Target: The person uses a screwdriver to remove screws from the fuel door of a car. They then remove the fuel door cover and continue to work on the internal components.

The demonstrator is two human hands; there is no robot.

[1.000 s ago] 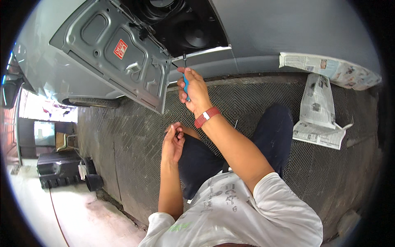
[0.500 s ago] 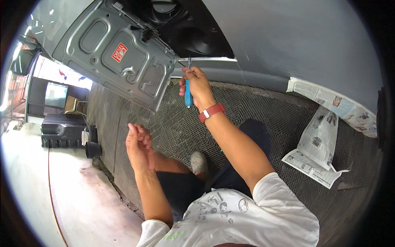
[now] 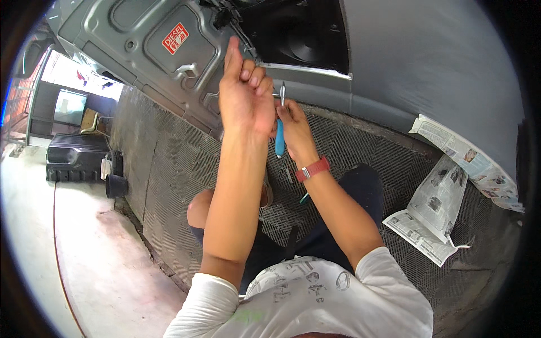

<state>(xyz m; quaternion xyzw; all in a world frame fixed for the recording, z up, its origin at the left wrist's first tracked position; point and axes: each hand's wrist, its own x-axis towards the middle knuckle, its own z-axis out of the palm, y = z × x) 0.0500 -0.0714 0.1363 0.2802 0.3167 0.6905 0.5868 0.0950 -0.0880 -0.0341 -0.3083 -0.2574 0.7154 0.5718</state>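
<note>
In my right hand [image 3: 294, 127] is a screwdriver [image 3: 280, 138] with a blue handle, its metal shaft pointing up toward the body's lower edge. My left hand [image 3: 245, 98] is raised in front of the lower corner of an open grey metal door panel [image 3: 163, 84], near its hinge side. The left palm faces me; the thumb is pressed up and the other fingers curl in. Anything between the left fingertips is hidden. Behind the left hand the panel's corner is partly covered. A dark recess [image 3: 304, 45] with a round hollow opens beside the panel.
Newspaper sheets [image 3: 437, 197] hang from the grey body side [image 3: 406, 67] and reach the floor at right. Ridged dark matting [image 3: 169, 146] lies under me. A black bin [image 3: 116, 186] and a dark case [image 3: 76, 158] stand at far left. A green stick-like thing [image 3: 304, 198] shows between my legs.
My left hand has moved up and right to the panel's corner. My right hand, still gripping the screwdriver, appears slightly lower and farther right, and the screwdriver's tip is now away from the recess edge.
</note>
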